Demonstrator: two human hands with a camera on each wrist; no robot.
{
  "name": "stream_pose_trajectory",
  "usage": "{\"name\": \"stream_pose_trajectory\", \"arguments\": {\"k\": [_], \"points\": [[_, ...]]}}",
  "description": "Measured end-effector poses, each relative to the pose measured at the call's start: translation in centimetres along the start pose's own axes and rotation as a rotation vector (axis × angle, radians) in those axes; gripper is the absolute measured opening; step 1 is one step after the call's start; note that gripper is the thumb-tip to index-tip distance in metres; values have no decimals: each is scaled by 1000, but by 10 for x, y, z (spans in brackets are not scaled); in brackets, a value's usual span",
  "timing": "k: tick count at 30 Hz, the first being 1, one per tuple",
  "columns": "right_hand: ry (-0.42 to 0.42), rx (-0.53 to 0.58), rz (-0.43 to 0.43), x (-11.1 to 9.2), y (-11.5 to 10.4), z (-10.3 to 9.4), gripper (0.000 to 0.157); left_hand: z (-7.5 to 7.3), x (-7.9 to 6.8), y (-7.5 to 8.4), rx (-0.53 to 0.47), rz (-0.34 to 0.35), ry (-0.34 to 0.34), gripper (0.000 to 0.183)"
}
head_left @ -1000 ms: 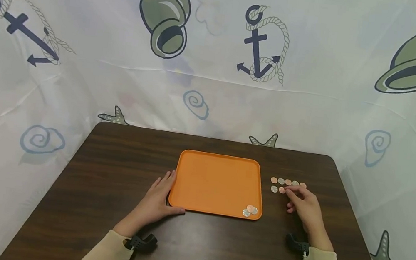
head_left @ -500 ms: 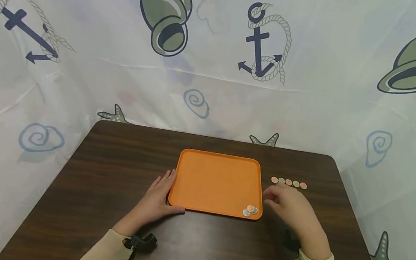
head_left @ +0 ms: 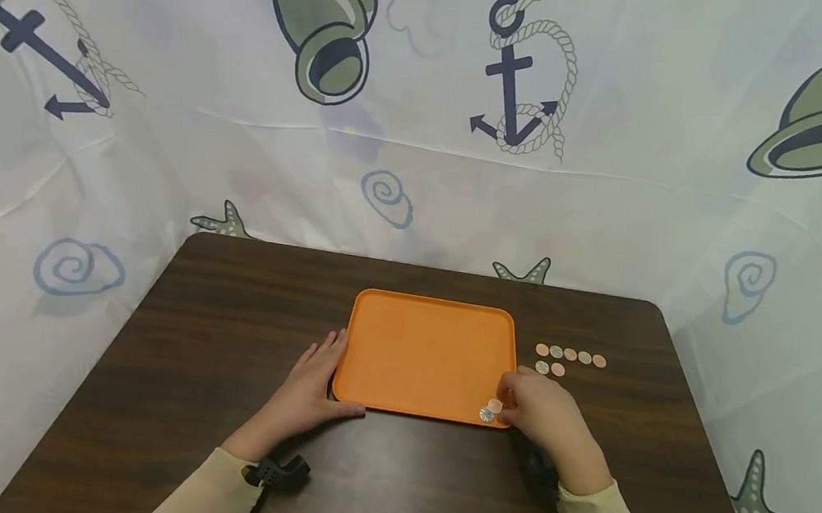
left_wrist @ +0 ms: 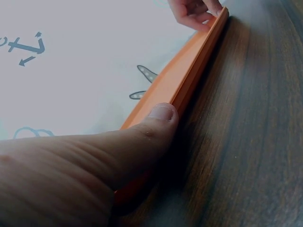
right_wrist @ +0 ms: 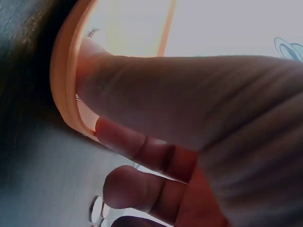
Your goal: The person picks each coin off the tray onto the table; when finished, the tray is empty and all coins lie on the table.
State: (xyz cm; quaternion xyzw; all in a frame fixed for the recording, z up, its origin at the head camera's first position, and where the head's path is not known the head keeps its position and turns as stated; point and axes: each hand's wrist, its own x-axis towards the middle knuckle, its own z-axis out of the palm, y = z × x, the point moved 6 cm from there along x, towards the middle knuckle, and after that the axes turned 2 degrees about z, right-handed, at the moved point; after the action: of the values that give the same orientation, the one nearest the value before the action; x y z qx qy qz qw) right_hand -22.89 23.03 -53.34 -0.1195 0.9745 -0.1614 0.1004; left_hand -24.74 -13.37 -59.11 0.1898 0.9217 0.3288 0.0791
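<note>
Shifted leftward over the past second, a person's right hand (head_left: pixel 541 405) reaches into the near right corner of an orange tray (head_left: pixel 424 357), away from a row of five coins (head_left: pixel 570 354) and a row of two coins (head_left: pixel 558 370) between the tray and the right edge of the desk (head_left: pixel 390 469). Its fingers bend beside a silver coin (head_left: pixel 486 416) and a copper coin (head_left: pixel 495 406); whether they pinch another cannot be told. The left hand (head_left: pixel 313 379), fingers extended and clutching nothing, rests against the tray's left edge, thumb at the near rim.
</note>
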Motion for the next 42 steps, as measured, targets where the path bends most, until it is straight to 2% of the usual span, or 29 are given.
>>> {"name": "stream_pose_trajectory", "arguments": {"k": [10, 17, 22, 25, 30, 36, 42], "points": [[-47, 73, -11, 3, 6, 6, 19, -2, -1, 0, 0, 3, -3, 137], [-67, 135, -49, 6, 6, 8, 25, -3, -1, -1, 5, -5, 1, 137], [-56, 129, -88, 7, 5, 6, 33, -2, -1, -1, -2, 0, 1, 137], [-48, 117, -104, 7, 4, 5, 30, 0, -2, -2, -3, 3, 4, 137], [-61, 105, -75, 7, 6, 6, 22, 2, -3, -2, 3, 9, 9, 137], [6, 83, -75, 4, 12, -4, 15, 2, -3, -2, 3, 8, 7, 137], [85, 91, -80, 2, 29, -23, 13, 0, -2, 0, 9, 4, 3, 137]]}}
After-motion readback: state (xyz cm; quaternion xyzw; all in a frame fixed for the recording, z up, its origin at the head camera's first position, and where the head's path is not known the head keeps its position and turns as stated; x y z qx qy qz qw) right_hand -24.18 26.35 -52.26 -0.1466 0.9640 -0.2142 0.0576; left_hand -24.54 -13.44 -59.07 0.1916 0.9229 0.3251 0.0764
